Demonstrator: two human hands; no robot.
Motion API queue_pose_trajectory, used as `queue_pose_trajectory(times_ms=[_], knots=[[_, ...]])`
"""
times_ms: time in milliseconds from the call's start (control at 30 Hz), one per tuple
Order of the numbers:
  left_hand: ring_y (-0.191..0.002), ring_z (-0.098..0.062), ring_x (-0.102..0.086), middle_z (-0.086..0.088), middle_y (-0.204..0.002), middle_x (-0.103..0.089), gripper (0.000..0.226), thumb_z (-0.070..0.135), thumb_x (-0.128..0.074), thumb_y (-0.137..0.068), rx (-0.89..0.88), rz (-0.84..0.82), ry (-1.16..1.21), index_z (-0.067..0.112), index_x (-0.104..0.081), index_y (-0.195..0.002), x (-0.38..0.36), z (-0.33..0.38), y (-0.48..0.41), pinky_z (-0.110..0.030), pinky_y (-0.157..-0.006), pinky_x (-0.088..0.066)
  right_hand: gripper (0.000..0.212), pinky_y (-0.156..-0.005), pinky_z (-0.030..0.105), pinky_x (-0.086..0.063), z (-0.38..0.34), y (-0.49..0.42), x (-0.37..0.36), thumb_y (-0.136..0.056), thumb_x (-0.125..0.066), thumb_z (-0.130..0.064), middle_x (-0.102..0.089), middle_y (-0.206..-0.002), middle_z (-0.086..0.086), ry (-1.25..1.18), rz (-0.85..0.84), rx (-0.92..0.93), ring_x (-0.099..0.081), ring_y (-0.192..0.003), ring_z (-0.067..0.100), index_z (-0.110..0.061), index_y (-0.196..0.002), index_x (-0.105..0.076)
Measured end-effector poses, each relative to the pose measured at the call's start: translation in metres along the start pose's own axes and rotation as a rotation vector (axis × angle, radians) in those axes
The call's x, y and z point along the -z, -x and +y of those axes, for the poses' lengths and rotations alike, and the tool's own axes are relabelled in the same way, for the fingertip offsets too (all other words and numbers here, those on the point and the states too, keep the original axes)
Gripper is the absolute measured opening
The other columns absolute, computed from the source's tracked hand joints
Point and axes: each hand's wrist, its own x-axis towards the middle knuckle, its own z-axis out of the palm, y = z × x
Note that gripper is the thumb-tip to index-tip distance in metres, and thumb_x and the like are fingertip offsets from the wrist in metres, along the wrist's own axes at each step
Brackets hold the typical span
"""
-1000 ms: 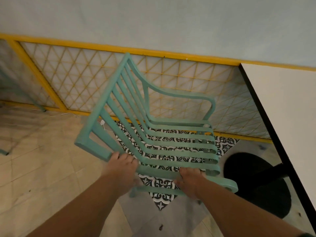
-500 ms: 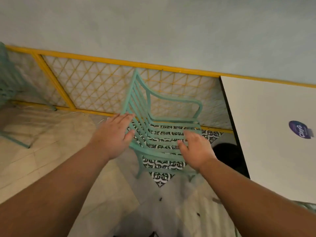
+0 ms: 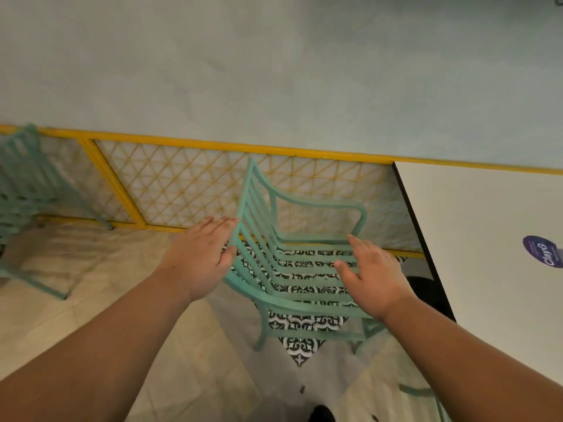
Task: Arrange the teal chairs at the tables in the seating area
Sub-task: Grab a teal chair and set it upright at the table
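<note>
A teal slatted armchair stands on the floor just left of a white table, its seat facing the table and its backrest on the left. My left hand hovers open beside the backrest's edge, fingers spread, fingertips near the top rail. Over the seat's near right side is my right hand, also open and holding nothing. A second teal chair is at the far left by the railing, blurred.
A yellow lattice railing runs along the pale wall behind the chairs. The table's black round base sits under its left edge. Part of another teal chair shows at the bottom right. A purple sticker lies on the tabletop.
A second ago both hands gripped the tilted chair. It now stands on the floor by the table, and both hands have let go and lifted off it.
</note>
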Motion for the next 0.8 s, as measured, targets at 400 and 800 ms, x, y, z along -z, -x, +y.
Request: queue_pose_trajectory(times_ms=[400, 800], knots=[[-0.157, -0.019, -0.014, 0.005, -0.170, -0.023, 0.059, 0.036, -0.032, -0.108, 0.056, -0.002, -0.070, 0.026, -0.017, -0.163, 0.026, -0.011, -0.083, -0.037, -0.128, -0.015, 0.070, -0.118, 0.044, -0.035, 0.007, -0.108, -0.001, -0.102, -0.039, -0.056, -0.046, -0.156, 0.008, -0.033, -0.037, 0.046, -0.042, -0.142, 0.026, -0.015, -0.158, -0.030], [-0.157, -0.019, -0.017, 0.002, -0.169, -0.024, 0.067, 0.046, -0.016, -0.100, -0.155, -0.028, -0.105, 0.023, -0.022, -0.162, 0.037, -0.107, -0.199, -0.033, -0.127, -0.010, 0.069, -0.118, 0.045, -0.034, -0.038, -0.188, -0.033, -0.103, -0.034, -0.058, -0.049, -0.153, 0.007, 0.003, 0.003, -0.098, -0.043, -0.141, 0.026, -0.017, -0.158, -0.033]])
